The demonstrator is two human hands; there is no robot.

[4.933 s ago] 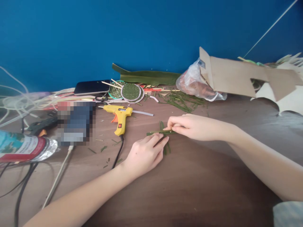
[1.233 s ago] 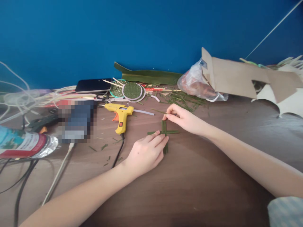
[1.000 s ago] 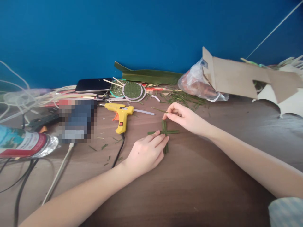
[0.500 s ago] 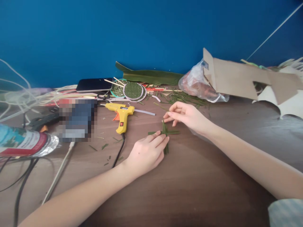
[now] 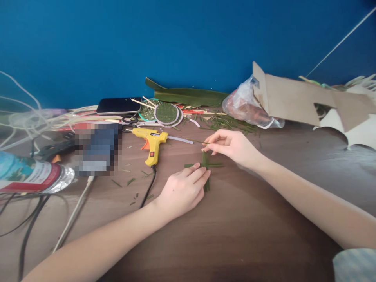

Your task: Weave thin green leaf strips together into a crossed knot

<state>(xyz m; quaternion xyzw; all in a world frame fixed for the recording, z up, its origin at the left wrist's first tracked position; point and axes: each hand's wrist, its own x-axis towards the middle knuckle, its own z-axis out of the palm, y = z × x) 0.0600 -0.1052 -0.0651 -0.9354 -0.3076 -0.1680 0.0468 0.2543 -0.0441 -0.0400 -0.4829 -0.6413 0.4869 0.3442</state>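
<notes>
My left hand (image 5: 182, 190) lies with stretched fingertips on a small cross of interlaced green leaf strips (image 5: 216, 165), pressing it against the table. Its fingers cover part of the crossing. Just beyond the cross, my right hand (image 5: 229, 145) pinches a thin leaf strip (image 5: 194, 141) between thumb and fingers. That strip points left, held a little above the table. To the left of the strip sits a yellow glue gun (image 5: 153, 143), with a translucent glue stick (image 5: 180, 140) out of its back end.
Round woven leaf pieces (image 5: 167, 113), a large leaf (image 5: 188, 96) and a black phone (image 5: 119, 105) lie along the blue wall. A plastic bag (image 5: 243, 103) and cut cardboard (image 5: 293, 96) stand at right. A bottle (image 5: 35, 172) and cables (image 5: 31, 231) are at left.
My right hand has lowered slightly, and the leaf strip in it now lies at a flatter angle. My left hand stays on the leaf cross.
</notes>
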